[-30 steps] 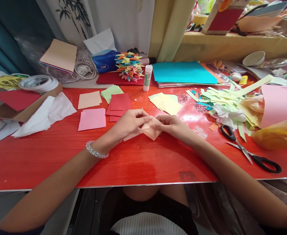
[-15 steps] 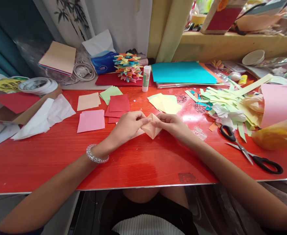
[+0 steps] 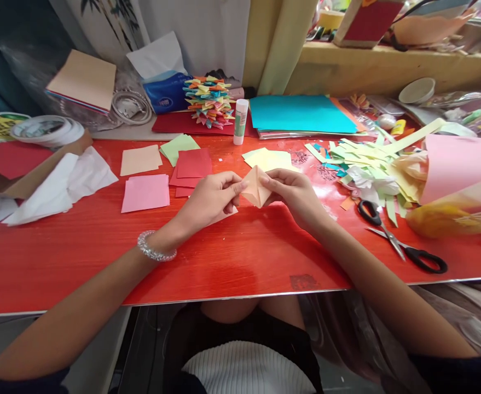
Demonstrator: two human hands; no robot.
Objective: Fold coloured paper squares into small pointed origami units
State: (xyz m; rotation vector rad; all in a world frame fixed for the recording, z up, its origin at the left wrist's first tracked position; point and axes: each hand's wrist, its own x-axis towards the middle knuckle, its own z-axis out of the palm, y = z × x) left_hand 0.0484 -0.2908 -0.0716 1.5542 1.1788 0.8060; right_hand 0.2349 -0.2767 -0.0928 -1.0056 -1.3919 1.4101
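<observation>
A small peach sheet of folded paper (image 3: pixel 257 187) is held up between my two hands, its creases spread into a diamond shape. My left hand (image 3: pixel 215 198) pinches its left corner between thumb and fingers. On the right side my right hand (image 3: pixel 291 194) grips the paper with the thumb in front and the fingers behind. Below my left hand a pale piece of paper (image 3: pixel 226 215) lies partly hidden on the red table (image 3: pixel 224 262). Behind the hands are pale yellow paper squares (image 3: pixel 267 158) and red paper squares (image 3: pixel 193 164).
Pink squares (image 3: pixel 145 193), peach squares (image 3: pixel 140 160) and green squares (image 3: pixel 179 148) lie at left. A glue stick (image 3: pixel 241 121) stands beside a multicoloured folded-paper model (image 3: pixel 208 102). Open scissors (image 3: pixel 396 243) rest at right, near a heap of paper strips (image 3: pixel 367 161). Blue sheets (image 3: pixel 301 114) lie behind.
The peach paper appears lifted and tilted slightly, and its creased middle shows more openly between my hands. My right-hand fingers have shifted behind it. The whole view has moved a little.
</observation>
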